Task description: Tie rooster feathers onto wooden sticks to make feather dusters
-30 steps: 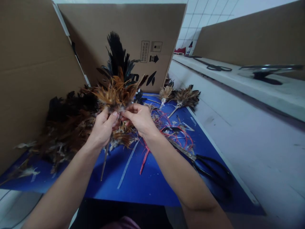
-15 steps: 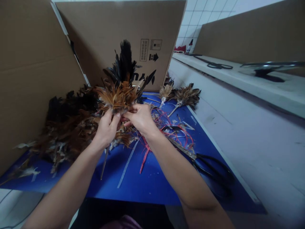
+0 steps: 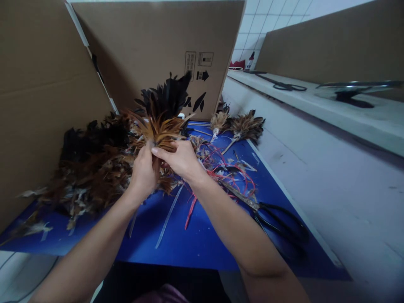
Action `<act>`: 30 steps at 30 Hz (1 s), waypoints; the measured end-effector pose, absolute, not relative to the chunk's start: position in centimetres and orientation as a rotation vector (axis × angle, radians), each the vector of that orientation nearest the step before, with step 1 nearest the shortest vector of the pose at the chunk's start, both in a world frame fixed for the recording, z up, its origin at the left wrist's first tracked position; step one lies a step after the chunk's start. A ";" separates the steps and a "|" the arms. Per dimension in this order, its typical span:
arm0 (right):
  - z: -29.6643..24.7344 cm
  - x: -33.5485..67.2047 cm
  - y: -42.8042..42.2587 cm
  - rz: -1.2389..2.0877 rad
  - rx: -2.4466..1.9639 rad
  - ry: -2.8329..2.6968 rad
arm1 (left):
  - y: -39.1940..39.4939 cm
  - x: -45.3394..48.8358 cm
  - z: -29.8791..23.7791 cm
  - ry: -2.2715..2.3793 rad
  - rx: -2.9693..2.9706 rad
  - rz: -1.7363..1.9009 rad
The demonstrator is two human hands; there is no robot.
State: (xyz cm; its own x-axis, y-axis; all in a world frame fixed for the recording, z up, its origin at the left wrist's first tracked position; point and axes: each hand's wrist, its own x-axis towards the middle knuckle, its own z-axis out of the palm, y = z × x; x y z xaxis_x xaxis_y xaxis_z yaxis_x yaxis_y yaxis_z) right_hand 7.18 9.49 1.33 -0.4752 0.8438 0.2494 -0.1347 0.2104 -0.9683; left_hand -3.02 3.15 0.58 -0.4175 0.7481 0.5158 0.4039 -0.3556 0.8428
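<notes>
Both hands meet at the base of a feather bundle (image 3: 162, 124), brown below and black at its tips, fanned upward. My left hand (image 3: 144, 168) is closed around the lower end, where a thin stick shows faintly below it. My right hand (image 3: 181, 158) pinches the bundle's base from the right, thumb against the left hand. What lies between the fingertips is hidden. Left of my hands spreads a pile of loose brown and black feathers (image 3: 94, 168). Red string (image 3: 217, 166) lies tangled right of my right hand.
Black-handled scissors (image 3: 259, 206) lie beside my right forearm on the blue board (image 3: 202, 248). Two small feather dusters (image 3: 248, 127) rest at the back right. Cardboard panels (image 3: 142, 38) stand behind and left. A white ledge (image 3: 315, 97) on the right carries more scissors (image 3: 288, 87).
The black feather tips have tilted right and come lower. My left hand has turned and closed further round the base; the right hand has shifted slightly left.
</notes>
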 end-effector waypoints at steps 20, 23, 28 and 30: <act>0.2 6.9 10.8 1.363 -0.761 -1.602 | 3.6 -3.8 0.8 1.316 0.914 1.736; 0.4 7.0 10.8 1.390 -0.761 -1.589 | 3.7 -4.0 1.0 1.298 0.859 1.701; 1.5 7.1 10.0 1.510 -0.703 -1.525 | 3.8 -4.0 1.3 1.237 0.800 1.608; 2.0 7.1 9.7 1.574 -0.672 -1.485 | 3.9 -4.0 1.6 1.215 0.712 1.590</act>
State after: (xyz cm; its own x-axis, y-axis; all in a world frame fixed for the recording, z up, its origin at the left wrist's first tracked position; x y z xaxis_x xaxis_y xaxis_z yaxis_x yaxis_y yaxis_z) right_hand 7.12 9.69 2.00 -0.4962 0.8522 0.1656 -0.2145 0.0645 -0.9746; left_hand -3.99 3.89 1.55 -0.3540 0.9294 -0.1042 -0.3448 -0.0261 0.9383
